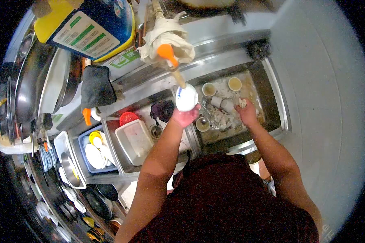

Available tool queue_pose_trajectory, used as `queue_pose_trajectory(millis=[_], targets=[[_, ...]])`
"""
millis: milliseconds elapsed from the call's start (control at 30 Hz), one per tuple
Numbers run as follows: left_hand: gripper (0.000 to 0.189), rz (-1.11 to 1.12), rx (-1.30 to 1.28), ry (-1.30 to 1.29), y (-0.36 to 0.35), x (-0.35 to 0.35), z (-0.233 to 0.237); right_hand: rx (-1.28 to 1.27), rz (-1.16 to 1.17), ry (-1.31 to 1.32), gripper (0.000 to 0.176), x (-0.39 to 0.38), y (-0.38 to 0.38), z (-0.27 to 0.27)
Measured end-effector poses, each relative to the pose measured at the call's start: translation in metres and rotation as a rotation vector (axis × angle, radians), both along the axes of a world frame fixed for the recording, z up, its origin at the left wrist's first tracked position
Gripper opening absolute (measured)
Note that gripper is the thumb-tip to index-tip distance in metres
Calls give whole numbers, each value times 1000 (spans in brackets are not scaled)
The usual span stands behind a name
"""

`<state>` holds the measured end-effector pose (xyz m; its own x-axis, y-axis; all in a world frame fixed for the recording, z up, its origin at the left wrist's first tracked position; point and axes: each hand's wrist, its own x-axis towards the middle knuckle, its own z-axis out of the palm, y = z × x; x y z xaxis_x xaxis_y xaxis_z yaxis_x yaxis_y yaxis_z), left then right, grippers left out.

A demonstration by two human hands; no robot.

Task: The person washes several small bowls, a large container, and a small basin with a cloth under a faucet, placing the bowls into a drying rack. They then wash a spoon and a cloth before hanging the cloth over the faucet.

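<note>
Just below the tap point(177, 75) with the orange handle, a white cup point(186, 98) with a blue mark is in my left hand point(185, 116), whose fingers are closed round it. Over the right sink basin, my right hand point(247, 113) is closed on a pale, crumpled wad point(242, 103), its exact kind too small to make out. Close by that hand lie white cups on their sides point(227, 106). Farther back in the basin two cups stand upright with cloudy liquid, one point(209, 89) left of the other point(235, 84). Another small cup point(202, 124) stands at the near left.
Left of the basin, the middle sink holds a pale plastic tub point(134, 141) and a red bowl point(128, 118). Beyond is a blue tub point(85, 152) of white dishes. A cloth point(166, 34) wraps the tap's upper part. A large detergent jug point(91, 34) stands at upper left.
</note>
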<state>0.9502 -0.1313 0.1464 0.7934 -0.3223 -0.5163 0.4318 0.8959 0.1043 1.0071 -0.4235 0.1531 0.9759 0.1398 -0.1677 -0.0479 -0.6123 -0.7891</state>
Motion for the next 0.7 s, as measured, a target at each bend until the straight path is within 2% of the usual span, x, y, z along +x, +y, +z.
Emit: queue_pose_trajectory(millis=[33,100,133,167,233,267,300,367,400,433,500,567,667,700], targets=[[37,3,0,-1,1,1,-1,0,3,-1,35,0,-1,-3],[39,-140,14,-159,5,4,-3,-52,-1,-11,33,0,-2,-10],[40,-155,-119,-235,9,5,-1,-53,-1,-11,33,0,-2,-12],[40,-156,-120,-236,8,7,1,-50,7,-16,33,0,-3,-13],[40,-94,324,-225,3,14,2,-49,14,-22,32,-1,-4,-14],[39,102,217,-17,0,19,-1,-31,-8,29,32,-1,-4,-13],[39,102,216,-17,-2,23,-2,-13,-30,80,32,-1,-4,-12],[43,380,358,106,-3,30,-3,0,-39,76,35,-2,-4,-11],[51,355,373,120,-2,31,-3,12,-48,71,37,-2,-4,-10],[51,354,372,118,-4,30,5,11,-49,70,37,-2,-4,-6],[53,57,550,21,-10,28,26,-15,-73,155,34,-3,-2,1],[56,48,518,30,-15,29,19,-52,-48,79,35,-4,-5,-7],[53,302,643,186,-21,34,15,-74,-14,-14,36,-4,-6,-14],[53,298,642,185,-20,35,7,-62,-5,-28,36,-4,-7,-15]])
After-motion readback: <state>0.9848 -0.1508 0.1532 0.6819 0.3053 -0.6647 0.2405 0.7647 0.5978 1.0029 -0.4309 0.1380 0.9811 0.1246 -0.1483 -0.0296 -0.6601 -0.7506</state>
